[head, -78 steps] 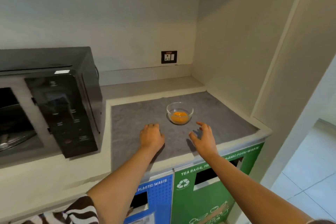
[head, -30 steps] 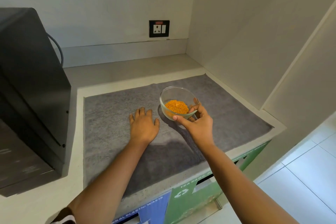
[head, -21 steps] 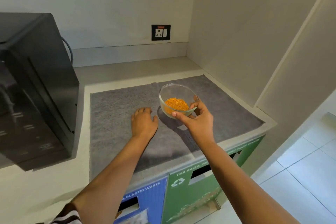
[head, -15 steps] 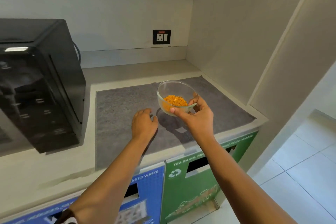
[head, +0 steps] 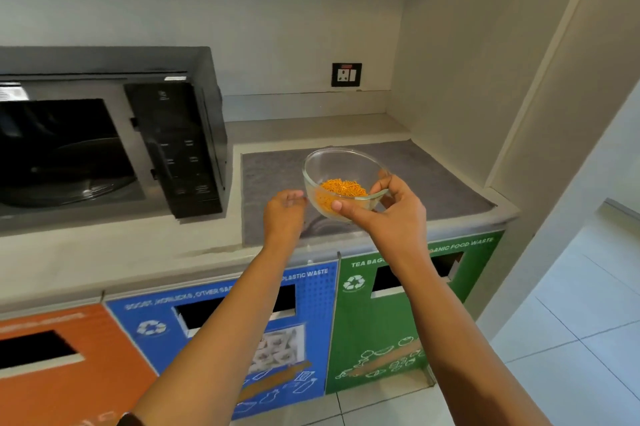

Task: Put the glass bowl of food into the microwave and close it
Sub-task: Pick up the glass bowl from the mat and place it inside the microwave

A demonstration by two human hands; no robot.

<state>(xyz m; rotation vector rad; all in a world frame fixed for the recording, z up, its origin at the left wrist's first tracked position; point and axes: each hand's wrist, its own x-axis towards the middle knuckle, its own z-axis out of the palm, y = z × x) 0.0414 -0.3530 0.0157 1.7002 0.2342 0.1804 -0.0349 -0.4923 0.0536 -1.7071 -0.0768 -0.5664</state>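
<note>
Here the glass bowl [head: 341, 180] sits up in the air above the grey mat [head: 273, 176], its mouth tipped toward ten o'clock, toward the microwave [head: 114, 135]; being round, it has no long axis to speak of; the orange food [head: 341, 191] is heaped in the bottom. The right hand [head: 391, 214] grips it from four o'clock, thumb [head: 349, 208] pressed under the near wall and the fingers [head: 382, 185] hooked over the rim, so it is pinching the glass between them. The left hand [head: 284, 214] hovers at nine o'clock of the bowl, just beside it, fingers curled loosely together; whether the fingertips touch the glass I cannot tell. The microwave stands at nine o'clock on the counter [head: 104, 252], its cavity open and dark with a glass turntable [head: 72, 190] faintly showing; its door is cut off by the left edge. Below the counter, the forearms hide part of the lettering on the blue bin [head: 311, 321] and the green bin [head: 381, 328]; the orange bin [head: 86, 373] is blurred.
</note>
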